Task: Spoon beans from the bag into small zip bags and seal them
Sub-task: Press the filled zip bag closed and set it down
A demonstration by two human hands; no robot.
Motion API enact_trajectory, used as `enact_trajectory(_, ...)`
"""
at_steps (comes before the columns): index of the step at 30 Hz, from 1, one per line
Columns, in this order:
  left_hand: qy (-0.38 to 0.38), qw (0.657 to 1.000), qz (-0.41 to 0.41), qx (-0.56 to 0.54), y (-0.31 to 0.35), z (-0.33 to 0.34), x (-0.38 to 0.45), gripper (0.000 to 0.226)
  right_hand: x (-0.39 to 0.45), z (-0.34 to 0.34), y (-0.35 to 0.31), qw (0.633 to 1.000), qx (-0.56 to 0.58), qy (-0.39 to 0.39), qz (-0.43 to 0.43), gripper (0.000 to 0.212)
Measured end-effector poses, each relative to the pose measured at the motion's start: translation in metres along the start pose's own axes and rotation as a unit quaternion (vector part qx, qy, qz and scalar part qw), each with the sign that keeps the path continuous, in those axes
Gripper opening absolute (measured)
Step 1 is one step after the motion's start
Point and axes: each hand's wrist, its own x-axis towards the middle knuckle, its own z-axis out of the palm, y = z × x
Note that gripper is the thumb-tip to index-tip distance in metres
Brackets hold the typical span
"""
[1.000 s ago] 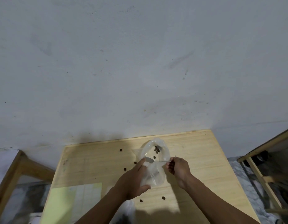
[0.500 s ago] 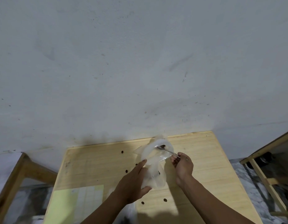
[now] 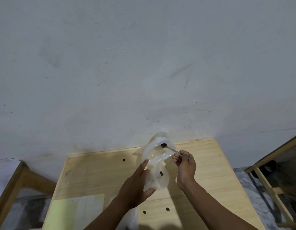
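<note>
While the left hand (image 3: 135, 185) grips the bag (image 3: 156, 165), the right hand (image 3: 185, 163) pinches the spoon (image 3: 170, 148).

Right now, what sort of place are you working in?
Probably a plain home or workshop corner: a bare wooden table pushed against a scuffed white wall, with wooden frames standing on either side.

No readable text, labels, brands or numbers anywhere, pale green sheet (image 3: 74, 213) on the bench (image 3: 210, 171) shows only a faint grid, too blurred to read, clear bag (image 3: 158, 163) unmarked
</note>
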Motion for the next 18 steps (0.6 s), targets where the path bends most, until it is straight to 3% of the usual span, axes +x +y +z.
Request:
enact_trajectory(13,0.01,1.0,-0.01,-0.02,0.0004,0.001,-0.0006,0.057,-0.0024,-0.0071,0.0051,1.0,-0.005,-0.004,0.007,0.021)
enact_trajectory(18,0.016,1.0,-0.011,-0.017,-0.0001,-0.0039,0.0031,0.072,0.0023,-0.0083,0.0073,0.998,-0.062,-0.004,0.023,0.021)
